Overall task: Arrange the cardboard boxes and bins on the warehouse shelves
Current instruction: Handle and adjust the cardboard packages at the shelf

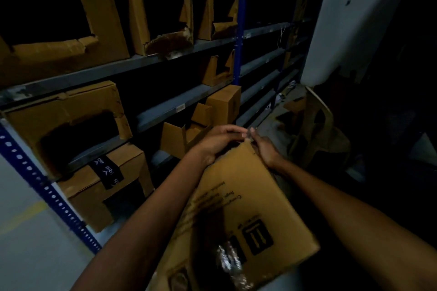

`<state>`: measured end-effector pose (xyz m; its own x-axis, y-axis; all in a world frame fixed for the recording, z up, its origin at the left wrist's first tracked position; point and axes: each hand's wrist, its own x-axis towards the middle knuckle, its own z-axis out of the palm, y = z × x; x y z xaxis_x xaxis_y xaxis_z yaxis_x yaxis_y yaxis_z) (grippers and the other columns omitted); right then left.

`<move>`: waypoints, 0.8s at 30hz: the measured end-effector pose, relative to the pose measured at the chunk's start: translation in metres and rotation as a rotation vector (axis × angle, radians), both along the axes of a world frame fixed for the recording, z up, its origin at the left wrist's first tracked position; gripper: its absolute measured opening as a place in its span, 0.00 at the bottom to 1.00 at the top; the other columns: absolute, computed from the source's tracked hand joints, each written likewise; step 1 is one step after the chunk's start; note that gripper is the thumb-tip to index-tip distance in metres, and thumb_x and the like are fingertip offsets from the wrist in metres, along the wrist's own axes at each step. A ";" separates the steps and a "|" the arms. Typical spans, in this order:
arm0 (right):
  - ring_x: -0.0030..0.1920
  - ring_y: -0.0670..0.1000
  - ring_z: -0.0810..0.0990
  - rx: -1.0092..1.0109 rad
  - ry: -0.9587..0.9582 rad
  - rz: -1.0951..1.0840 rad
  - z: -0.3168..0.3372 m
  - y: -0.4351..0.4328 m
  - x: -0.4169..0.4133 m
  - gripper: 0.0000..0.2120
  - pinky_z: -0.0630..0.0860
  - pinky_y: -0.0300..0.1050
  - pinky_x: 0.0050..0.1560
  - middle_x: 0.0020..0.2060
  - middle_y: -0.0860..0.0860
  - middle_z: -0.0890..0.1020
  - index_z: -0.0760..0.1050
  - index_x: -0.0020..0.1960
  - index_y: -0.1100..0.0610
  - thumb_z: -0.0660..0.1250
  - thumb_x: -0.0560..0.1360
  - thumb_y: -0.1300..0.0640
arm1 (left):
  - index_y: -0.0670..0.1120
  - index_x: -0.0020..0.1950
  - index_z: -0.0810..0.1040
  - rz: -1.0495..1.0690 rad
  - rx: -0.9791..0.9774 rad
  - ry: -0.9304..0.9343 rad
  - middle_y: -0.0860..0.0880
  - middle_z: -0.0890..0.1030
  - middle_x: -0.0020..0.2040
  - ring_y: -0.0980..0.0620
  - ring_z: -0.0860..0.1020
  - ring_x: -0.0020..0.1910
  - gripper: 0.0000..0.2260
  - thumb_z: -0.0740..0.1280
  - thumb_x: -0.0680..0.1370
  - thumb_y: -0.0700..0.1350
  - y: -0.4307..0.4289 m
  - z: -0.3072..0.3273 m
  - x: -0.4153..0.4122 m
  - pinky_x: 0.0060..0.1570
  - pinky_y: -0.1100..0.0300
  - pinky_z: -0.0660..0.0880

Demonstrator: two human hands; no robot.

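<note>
A flat brown cardboard box (246,198) with black print and a strip of shiny tape tilts in front of me, low in the middle. My left hand (216,140) grips its far torn edge from the left, fingers curled over the top. My right hand (264,149) pinches the same edge at the far corner. Metal shelves (151,59) with blue uprights rise on the left. They carry several cut-open cardboard bins, such as a big one (71,111) on the lower left.
A small closed box (224,101) and an open-flapped box (179,137) sit just beyond my hands by the shelf. A taped box (106,179) stands on the floor at lower left. A plastic chair (316,125) is at right, before a white pillar (350,19).
</note>
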<state>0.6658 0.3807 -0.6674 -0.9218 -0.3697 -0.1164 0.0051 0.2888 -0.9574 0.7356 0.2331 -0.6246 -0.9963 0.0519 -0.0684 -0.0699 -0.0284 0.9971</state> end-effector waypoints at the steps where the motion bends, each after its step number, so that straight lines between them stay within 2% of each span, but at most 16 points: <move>1: 0.52 0.54 0.80 0.043 -0.002 -0.043 0.001 -0.001 0.002 0.28 0.74 0.47 0.57 0.54 0.57 0.82 0.78 0.54 0.58 0.55 0.78 0.35 | 0.41 0.53 0.82 0.081 -0.145 0.017 0.44 0.84 0.48 0.52 0.81 0.48 0.09 0.69 0.77 0.45 0.001 0.000 0.000 0.49 0.62 0.77; 2: 0.54 0.57 0.80 0.107 0.035 -0.065 0.001 -0.001 0.003 0.32 0.73 0.46 0.56 0.54 0.58 0.82 0.78 0.56 0.60 0.54 0.77 0.33 | 0.38 0.49 0.83 0.112 -0.264 0.049 0.43 0.84 0.45 0.53 0.81 0.44 0.13 0.68 0.78 0.49 0.002 0.000 -0.001 0.44 0.63 0.75; 4: 0.55 0.59 0.79 0.304 0.141 -0.102 -0.005 -0.005 0.008 0.33 0.73 0.47 0.55 0.53 0.59 0.81 0.78 0.57 0.61 0.50 0.79 0.35 | 0.36 0.37 0.80 0.098 -0.485 0.141 0.42 0.79 0.34 0.52 0.76 0.34 0.22 0.65 0.79 0.54 0.002 -0.001 -0.002 0.37 0.61 0.70; 5: 0.56 0.60 0.78 0.386 0.184 -0.121 -0.007 -0.011 0.010 0.32 0.73 0.49 0.56 0.54 0.60 0.81 0.77 0.58 0.61 0.48 0.80 0.37 | 0.39 0.31 0.75 0.086 -0.639 0.180 0.45 0.74 0.29 0.53 0.72 0.29 0.24 0.63 0.80 0.55 0.003 0.001 -0.002 0.33 0.61 0.67; 6: 0.57 0.61 0.78 0.446 0.214 -0.150 -0.009 -0.018 0.013 0.31 0.73 0.50 0.57 0.56 0.60 0.80 0.77 0.58 0.61 0.47 0.80 0.38 | 0.43 0.29 0.70 0.084 -0.823 0.196 0.47 0.71 0.27 0.53 0.69 0.27 0.25 0.61 0.81 0.56 0.004 0.003 -0.003 0.30 0.61 0.64; 8: 0.58 0.61 0.77 0.527 0.245 -0.244 -0.011 -0.033 0.017 0.30 0.73 0.53 0.60 0.59 0.59 0.79 0.77 0.57 0.58 0.45 0.80 0.37 | 0.45 0.33 0.69 0.122 -1.144 0.184 0.47 0.70 0.31 0.50 0.70 0.31 0.21 0.57 0.81 0.56 0.008 0.007 -0.004 0.32 0.58 0.64; 11: 0.58 0.60 0.78 0.601 0.310 -0.294 -0.014 -0.044 0.017 0.29 0.75 0.52 0.58 0.58 0.59 0.80 0.78 0.56 0.56 0.46 0.81 0.37 | 0.45 0.45 0.76 0.243 -1.389 0.192 0.46 0.73 0.40 0.47 0.71 0.38 0.18 0.54 0.82 0.56 0.013 0.004 -0.005 0.39 0.56 0.66; 13: 0.57 0.60 0.78 0.616 0.327 -0.304 -0.014 -0.044 0.017 0.29 0.74 0.52 0.57 0.58 0.59 0.80 0.78 0.56 0.58 0.46 0.81 0.39 | 0.45 0.44 0.76 0.316 -1.453 0.220 0.44 0.78 0.42 0.45 0.76 0.40 0.20 0.53 0.82 0.57 0.012 -0.005 -0.003 0.37 0.56 0.66; 16: 0.54 0.60 0.79 0.615 0.380 -0.288 -0.015 -0.042 0.016 0.30 0.74 0.51 0.53 0.55 0.60 0.81 0.78 0.53 0.59 0.46 0.81 0.38 | 0.43 0.41 0.76 0.369 -1.408 0.241 0.41 0.81 0.45 0.41 0.79 0.44 0.20 0.55 0.81 0.56 0.008 -0.017 -0.005 0.37 0.55 0.68; 20: 0.46 0.57 0.79 0.546 0.391 -0.188 -0.012 -0.031 0.011 0.36 0.75 0.50 0.47 0.45 0.58 0.82 0.77 0.40 0.56 0.41 0.78 0.32 | 0.46 0.33 0.70 0.385 -1.327 0.167 0.43 0.79 0.40 0.43 0.78 0.40 0.19 0.57 0.79 0.56 -0.001 -0.016 -0.011 0.36 0.57 0.67; 22: 0.45 0.56 0.79 0.567 0.361 -0.090 -0.016 -0.012 0.008 0.37 0.75 0.51 0.51 0.44 0.56 0.81 0.75 0.38 0.53 0.39 0.75 0.28 | 0.46 0.32 0.72 0.394 -1.290 0.133 0.45 0.79 0.37 0.45 0.78 0.37 0.19 0.59 0.78 0.55 -0.015 -0.014 -0.013 0.37 0.56 0.72; 24: 0.50 0.56 0.79 0.630 0.288 -0.011 -0.031 0.019 0.007 0.36 0.73 0.51 0.57 0.48 0.56 0.81 0.77 0.43 0.53 0.39 0.75 0.29 | 0.46 0.31 0.73 0.410 -1.250 0.117 0.45 0.78 0.33 0.47 0.77 0.33 0.19 0.60 0.78 0.54 -0.034 -0.012 -0.012 0.34 0.56 0.73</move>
<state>0.6724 0.3996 -0.6986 -0.9517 -0.3020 -0.0561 -0.2175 0.7916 -0.5710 0.7234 0.1987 -0.6368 -0.9277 -0.2878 0.2377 -0.1889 0.9113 0.3659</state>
